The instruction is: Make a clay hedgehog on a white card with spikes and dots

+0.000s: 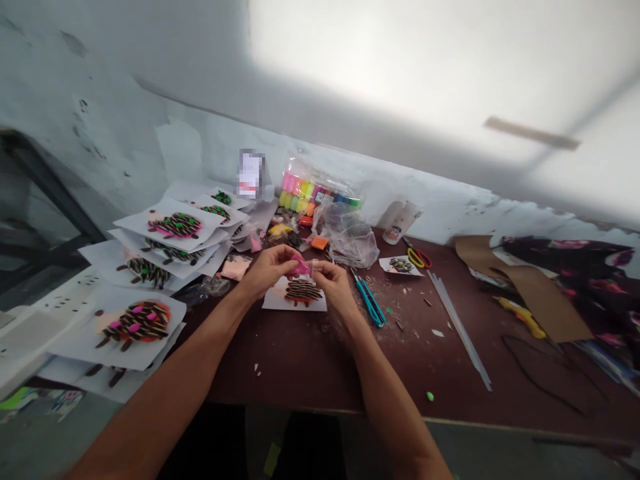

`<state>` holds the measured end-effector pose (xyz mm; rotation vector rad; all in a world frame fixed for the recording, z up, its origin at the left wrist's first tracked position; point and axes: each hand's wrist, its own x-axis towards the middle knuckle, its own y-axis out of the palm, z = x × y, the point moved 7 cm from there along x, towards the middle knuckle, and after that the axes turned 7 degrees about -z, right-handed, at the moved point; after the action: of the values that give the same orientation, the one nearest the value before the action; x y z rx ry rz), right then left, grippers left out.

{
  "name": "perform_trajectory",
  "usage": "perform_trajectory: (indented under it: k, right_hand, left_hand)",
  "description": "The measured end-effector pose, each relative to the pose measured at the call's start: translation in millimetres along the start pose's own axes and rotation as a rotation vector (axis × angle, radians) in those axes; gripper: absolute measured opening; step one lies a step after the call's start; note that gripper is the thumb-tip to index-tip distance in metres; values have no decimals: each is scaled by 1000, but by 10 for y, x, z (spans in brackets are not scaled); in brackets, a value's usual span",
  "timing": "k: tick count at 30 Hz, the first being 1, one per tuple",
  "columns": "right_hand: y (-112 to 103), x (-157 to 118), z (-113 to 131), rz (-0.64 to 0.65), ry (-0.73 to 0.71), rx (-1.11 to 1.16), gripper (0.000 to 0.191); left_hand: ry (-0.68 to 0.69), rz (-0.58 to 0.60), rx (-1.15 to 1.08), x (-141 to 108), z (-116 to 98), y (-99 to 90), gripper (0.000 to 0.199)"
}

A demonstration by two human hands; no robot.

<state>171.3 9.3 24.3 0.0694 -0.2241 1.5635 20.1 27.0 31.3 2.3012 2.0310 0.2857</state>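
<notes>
Forearms [193,363]: lying nearest the head camera, converging over the table [290,363].
Left hand [270,272]: pinching the pink clay [300,265] between thumb and fingers.
Right hand [335,285]: resting close beside the left, fingertips pinching a clear wrapper [312,269] at the clay's edge; whether they are also gripping clay, cannot tell.
Clay's place: sitting between both hands, above the far edge of a card [280,302] bearing a hedgehog [303,291].
Clay's handling: judging by look, being light, soft, perhaps tacky, denting easily; a gentle fingertip pinch at the edge probably suiting it best.
Wrapper's handling: probably being thin, limp and slippery, a corner giving the surest hold.
Clay pack [299,193]: standing clear-sided against the wall [440,213], holding rows of coloured blocks, pink, yellow, green and orange among them.
Bag [353,237]: lying crumpled beyond the right hand; contents, cannot tell.
Peach packet [236,268]: lying left of the left hand, holding something peach.
Cup [401,223]: standing near the wall; contents, cannot tell.
</notes>
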Motion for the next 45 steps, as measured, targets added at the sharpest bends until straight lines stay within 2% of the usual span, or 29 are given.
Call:
perform_trajectory:
  k: [6,10,14,21,26,32,37,39,42,45]
  right_hand:
    - [-16,6,-1,-35,-122,-53,21]
    - [-4,-7,0,-18,-141,-97,23]
    - [20,-38,69,-3,-200,-180,20]
    - [43,-110,227,-84,-296,-426,10]
    - [61,-145,300,-82,-350,-501,15]
    - [34,-132,287,-68,-356,-518,15]
    - [58,-134,271,-15,-334,-577,19]
    - [67,-154,314,-30,-351,-561,20]
    - [40,-172,388,-108,-387,-407,20]
    - [-68,-124,321,-231,-314,-188,23]
  left_hand:
    - [-44,47,62,-21,36,32,30]
    - [-68,61,43,-14,83,41,27]
    - [-37,28,45,1,103,32,31]
    - [-56,13,69,-14,122,65,39]
    - [-53,-5,64,-13,78,42,42]
    - [-62,-46,37,11,99,-27,44]
    - [-53,-17,47,16,112,14,43]
    - [-53,-35,35,24,106,2,43]
    - [-35,-125,1,41,73,-80,44]
    - [-24,-205,-28,49,44,-156,40]
